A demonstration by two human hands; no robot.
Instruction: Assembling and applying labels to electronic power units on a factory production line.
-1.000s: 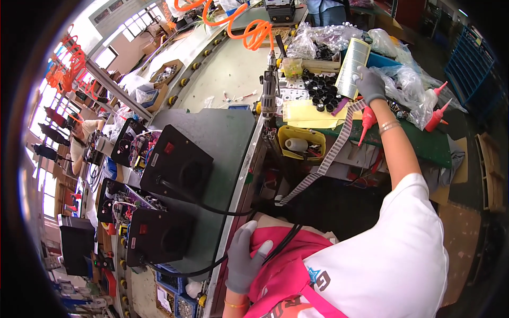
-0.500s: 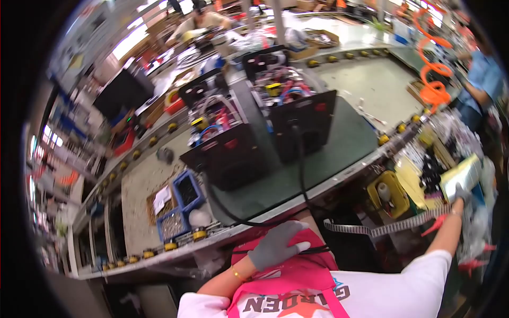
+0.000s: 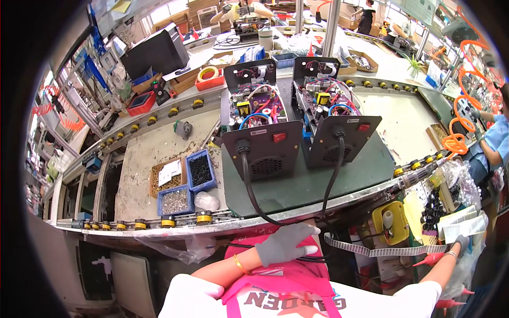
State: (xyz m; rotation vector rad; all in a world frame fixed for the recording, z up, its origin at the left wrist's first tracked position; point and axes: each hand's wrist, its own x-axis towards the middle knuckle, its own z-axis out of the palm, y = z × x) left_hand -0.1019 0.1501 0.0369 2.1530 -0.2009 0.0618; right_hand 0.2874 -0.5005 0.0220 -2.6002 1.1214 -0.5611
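My left hand, in a grey glove with pale fingertips, lies in front of the pink apron. Its fingers are stretched out and the thumb is apart. Thin black cables pass behind it. Far to the right, my gloved right hand grips the lower edge of a white printed sheet; its fingertips are partly hidden. A pale strip of labels runs leftward from near that wrist. Two open black device housings with exposed wiring, a left one and a right one, stand on a green board.
Blue bins of black screws and silver parts sit left of the housings. A yellow bin holds a white bottle. Red-tipped nozzles hang below the right forearm. A co-worker in blue stands at right, by an orange coiled hose.
My view has turned, so the housings appear farther right and more upright. The sheet at my right hand has tipped flatter. My left hand stays before the apron.
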